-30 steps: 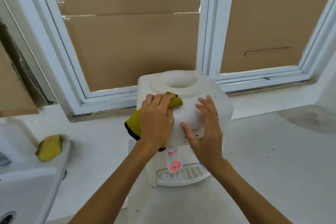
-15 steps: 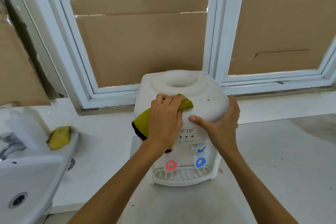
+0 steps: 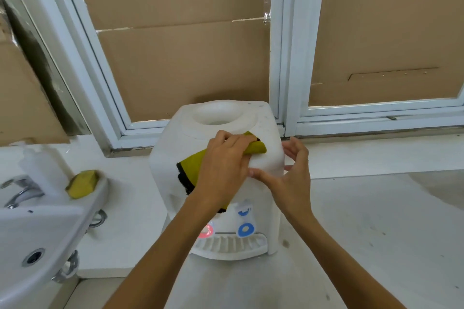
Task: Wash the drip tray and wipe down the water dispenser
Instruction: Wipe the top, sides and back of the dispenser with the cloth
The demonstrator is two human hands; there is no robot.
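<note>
At frame centre, left hand (image 3: 223, 173) presses a clutched yellow cloth (image 3: 193, 165) against the water dispenser (image 3: 173, 158); right hand (image 3: 291, 178), fingers spread and holding nothing, braces its side.

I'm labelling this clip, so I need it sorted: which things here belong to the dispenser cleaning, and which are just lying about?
In use:
water dispenser
yellow cloth, pressed on it by the left hand
right hand, steadying its side
drip tray, fitted at its base

Lying about:
sponge on the sink rim
tap
white bottle
</note>
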